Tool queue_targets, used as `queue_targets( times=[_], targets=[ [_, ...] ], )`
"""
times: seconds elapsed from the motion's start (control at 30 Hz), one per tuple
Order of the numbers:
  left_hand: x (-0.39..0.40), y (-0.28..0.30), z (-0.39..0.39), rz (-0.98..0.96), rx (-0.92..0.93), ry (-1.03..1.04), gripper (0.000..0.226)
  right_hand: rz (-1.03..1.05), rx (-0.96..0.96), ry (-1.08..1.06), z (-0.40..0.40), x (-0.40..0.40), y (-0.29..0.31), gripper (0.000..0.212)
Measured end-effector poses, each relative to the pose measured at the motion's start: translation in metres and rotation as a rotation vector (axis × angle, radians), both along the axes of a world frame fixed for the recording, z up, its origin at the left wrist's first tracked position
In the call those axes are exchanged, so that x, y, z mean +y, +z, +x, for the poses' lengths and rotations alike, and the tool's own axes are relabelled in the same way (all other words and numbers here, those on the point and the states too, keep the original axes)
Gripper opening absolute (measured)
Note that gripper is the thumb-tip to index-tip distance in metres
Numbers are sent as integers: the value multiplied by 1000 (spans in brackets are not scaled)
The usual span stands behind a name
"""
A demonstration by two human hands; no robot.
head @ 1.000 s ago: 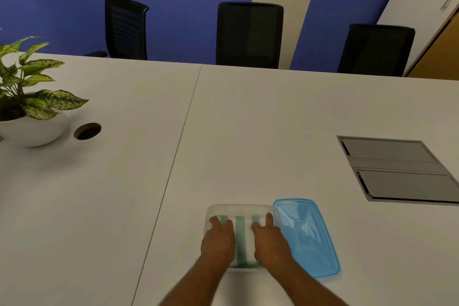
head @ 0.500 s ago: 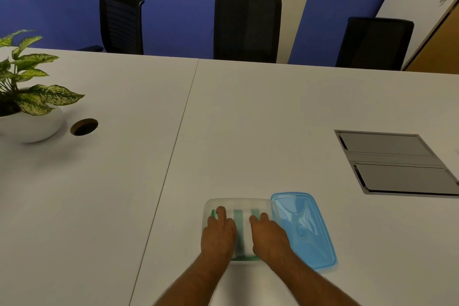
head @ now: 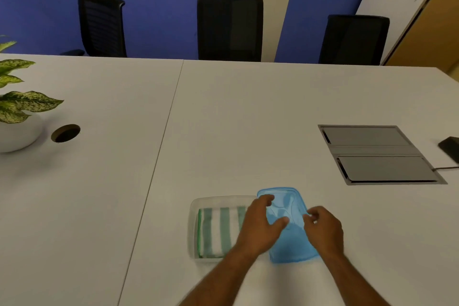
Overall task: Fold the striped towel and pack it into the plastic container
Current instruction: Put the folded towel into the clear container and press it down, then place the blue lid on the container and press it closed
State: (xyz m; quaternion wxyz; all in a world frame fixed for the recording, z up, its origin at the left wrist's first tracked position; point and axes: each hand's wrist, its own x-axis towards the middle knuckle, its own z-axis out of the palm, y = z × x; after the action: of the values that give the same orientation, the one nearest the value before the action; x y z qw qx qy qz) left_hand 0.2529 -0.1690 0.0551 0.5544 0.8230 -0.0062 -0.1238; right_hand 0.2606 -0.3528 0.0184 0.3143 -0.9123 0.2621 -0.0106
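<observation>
Striped towel (head: 219,230) lies folded inside the clear plastic container (head: 193,208), near edge of the white table (head: 248,119), stripes running near-to-far. It sits low, below the rim as far as the view shows; the right-hand part of the container is hidden behind the left forearm.

Blue lid (head: 290,238) lies flat on the table, touching or just beside the container's right side.

Left hand (head: 260,225): over the lid's left edge, fingers spread and bent, thumb resting on the lid's top surface. Looks like a grip around the left rim, but the underside contact is hidden.

Right hand (head: 324,227): at the lid's right edge, fingers curled toward the rim. Whether it actually pinches the rim or only touches it cannot be told; the fingertips are blurred.

Judgement: folding and packing look done; the step in hand appears to be taking up the lid to close the container.

Risks from here:
- Lid is thin and flexible; an uneven two-hand lift could bow it and let one edge slip.
- Left forearm crosses above the container; dragging it leftward could nudge the light container or ruffle the towel's top fold.
- A raised towel corner would catch under the rim and stop the lid seating on all four sides.
</observation>
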Motion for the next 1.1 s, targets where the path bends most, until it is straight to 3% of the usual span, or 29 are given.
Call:
queue_targets(
  times=[0.1,0.2,0.43,0.6,0.83,0.9,0.97,1.03,1.1],
  targets=[
    [-39,1,-12,-241,215,71,89,-49,182,-9,-12,-29,-32,32],
    [-65,-9,-22,-339,355,111,117,-42,226,-21,-20,-39,-48,38],
    [-86,-29,-34,-144,395,62,146,-33,290,-36,-27,-48,-53,20],
    [-86,-46,-42,-25,470,57,127,-38,299,-86,-36,-63,-49,16],
    [-85,-57,-53,-271,455,109,85,-40,262,-112,-52,-76,-52,19],
    [-87,-56,-51,-302,408,130,94,21,176,-145,-55,-76,-50,18],
    [-87,-52,-48,-374,360,154,96,196,71,-248,-55,-74,-40,14],
    [-84,-35,-42,-509,319,193,81,538,-42,-340,-52,-69,-20,23],
    [-80,-17,-38,-644,332,230,80,798,-148,-328,-49,-64,7,29]
  ],
)
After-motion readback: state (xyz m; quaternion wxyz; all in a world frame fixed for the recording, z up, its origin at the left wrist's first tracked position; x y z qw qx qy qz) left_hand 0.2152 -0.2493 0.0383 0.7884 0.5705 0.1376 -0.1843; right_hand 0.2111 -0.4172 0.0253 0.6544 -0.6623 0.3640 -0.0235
